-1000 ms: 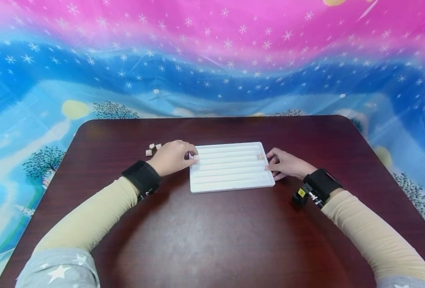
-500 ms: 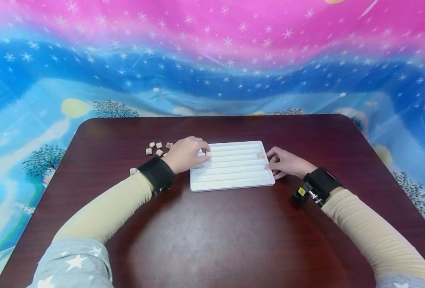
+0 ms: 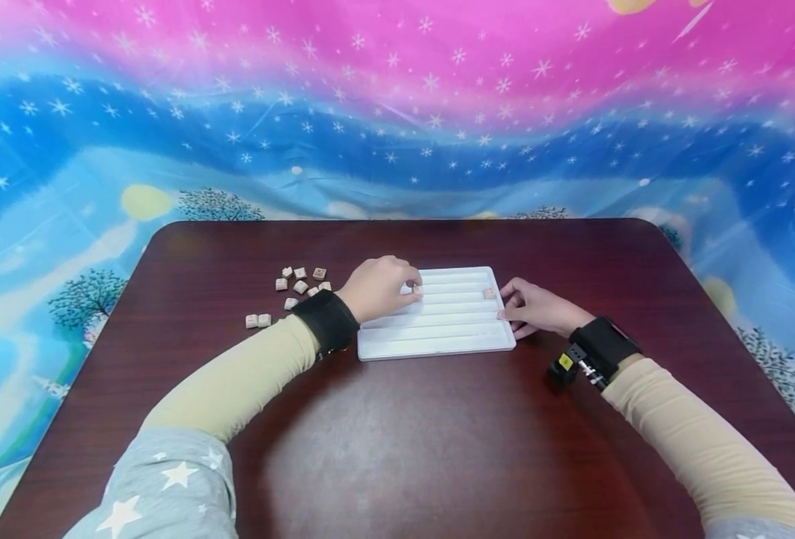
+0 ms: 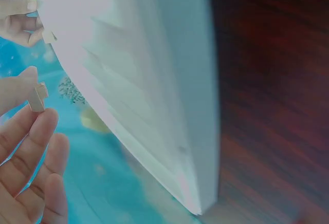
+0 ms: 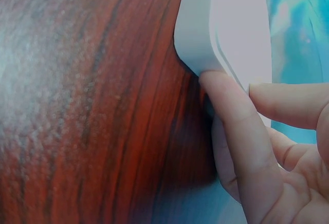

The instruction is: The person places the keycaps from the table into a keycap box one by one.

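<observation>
one beige keycap (image 4: 37, 99), likely light, stiff, best taken by its sides: pinched between left hand's (image 3: 379, 290) thumb and fingers, over white ridged tray (image 3: 438, 346); right hand (image 3: 539, 308) pinches tray's right end.

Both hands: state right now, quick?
Left hand: closed, pinching a small beige keycap.
Right hand: closed on the right end of the white ridged tray, gripping its edge.
</observation>
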A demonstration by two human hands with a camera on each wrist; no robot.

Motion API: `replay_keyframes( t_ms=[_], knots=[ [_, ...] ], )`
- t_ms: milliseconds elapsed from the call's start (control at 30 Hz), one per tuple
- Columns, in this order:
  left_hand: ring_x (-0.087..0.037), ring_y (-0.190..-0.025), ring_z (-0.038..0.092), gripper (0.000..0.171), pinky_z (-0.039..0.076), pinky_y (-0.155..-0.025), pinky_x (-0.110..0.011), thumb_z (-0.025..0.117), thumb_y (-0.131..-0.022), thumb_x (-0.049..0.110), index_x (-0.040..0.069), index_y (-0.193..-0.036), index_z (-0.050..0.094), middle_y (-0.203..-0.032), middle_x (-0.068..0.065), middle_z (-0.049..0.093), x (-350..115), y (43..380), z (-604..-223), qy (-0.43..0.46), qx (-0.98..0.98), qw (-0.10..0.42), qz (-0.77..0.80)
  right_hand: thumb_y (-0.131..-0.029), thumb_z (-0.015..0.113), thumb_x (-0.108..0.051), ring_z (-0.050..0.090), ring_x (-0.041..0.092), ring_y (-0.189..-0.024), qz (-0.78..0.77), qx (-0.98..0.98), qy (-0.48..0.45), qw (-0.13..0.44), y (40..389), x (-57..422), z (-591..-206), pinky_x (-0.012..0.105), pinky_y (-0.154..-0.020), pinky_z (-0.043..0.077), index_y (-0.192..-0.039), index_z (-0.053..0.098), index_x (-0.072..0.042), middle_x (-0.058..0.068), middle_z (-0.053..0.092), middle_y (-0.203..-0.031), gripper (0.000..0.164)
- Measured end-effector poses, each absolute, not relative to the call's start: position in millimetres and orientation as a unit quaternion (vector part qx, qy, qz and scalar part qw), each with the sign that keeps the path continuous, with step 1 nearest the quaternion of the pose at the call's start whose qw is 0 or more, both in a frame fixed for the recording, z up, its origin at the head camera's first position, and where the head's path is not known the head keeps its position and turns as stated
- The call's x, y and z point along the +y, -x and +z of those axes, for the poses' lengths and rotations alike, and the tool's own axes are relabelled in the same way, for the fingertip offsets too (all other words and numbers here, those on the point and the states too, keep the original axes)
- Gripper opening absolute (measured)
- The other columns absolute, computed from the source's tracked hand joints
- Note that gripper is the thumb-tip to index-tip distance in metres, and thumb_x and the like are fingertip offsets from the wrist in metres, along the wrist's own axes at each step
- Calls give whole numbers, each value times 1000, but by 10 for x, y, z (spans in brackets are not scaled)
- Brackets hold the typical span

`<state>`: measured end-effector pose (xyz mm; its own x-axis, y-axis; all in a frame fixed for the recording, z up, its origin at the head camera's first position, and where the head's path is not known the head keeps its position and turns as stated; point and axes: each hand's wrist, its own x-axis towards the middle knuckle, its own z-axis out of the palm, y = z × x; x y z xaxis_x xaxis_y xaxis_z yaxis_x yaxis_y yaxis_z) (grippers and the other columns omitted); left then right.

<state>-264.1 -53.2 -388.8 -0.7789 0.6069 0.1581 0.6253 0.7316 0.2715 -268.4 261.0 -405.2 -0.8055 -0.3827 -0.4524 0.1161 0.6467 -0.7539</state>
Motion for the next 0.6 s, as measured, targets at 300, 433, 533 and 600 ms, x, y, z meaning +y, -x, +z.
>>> replay_keyframes(
  t_ms=[300, 433, 533, 600],
  knots=[
    [-18, -88, 64, 17, 52, -75, -36, 73, -96, 26, 14, -107, 79, -96, 0, 74, -351, 2712, -3853, 342, -927, 52, -146, -104, 59, -4, 61, 25, -80, -421, 851, 83, 302, 2656, 2622, -4071, 37, -73, 60, -137, 34, 10, 21, 52, -103, 44],
    [-19, -88, 64, 19, 52, -75, -36, 74, -96, 27, 14, -109, 78, -97, -1, 74, -296, 2731, -3828, 341, -927, 53, -145, -103, 59, -3, 61, 24, -79, -422, 852, 84, 299, 2650, 2619, -4056, 37, -72, 60, -137, 34, 10, 20, 52, -103, 44],
    [-18, -88, 64, 21, 52, -75, -34, 74, -96, 29, 14, -110, 78, -97, 0, 74, -249, 2746, -3806, 337, -929, 50, -146, -103, 59, -3, 61, 24, -80, -421, 853, 83, 296, 2651, 2619, -4041, 36, -72, 60, -136, 35, 10, 20, 52, -103, 43],
    [-17, -88, 64, 21, 52, -76, -34, 74, -96, 29, 14, -110, 78, -97, 0, 74, -212, 2757, -3797, 336, -929, 44, -145, -103, 59, -3, 61, 25, -80, -421, 853, 86, 296, 2650, 2621, -4036, 36, -72, 60, -136, 34, 10, 21, 52, -103, 43]
  ],
)
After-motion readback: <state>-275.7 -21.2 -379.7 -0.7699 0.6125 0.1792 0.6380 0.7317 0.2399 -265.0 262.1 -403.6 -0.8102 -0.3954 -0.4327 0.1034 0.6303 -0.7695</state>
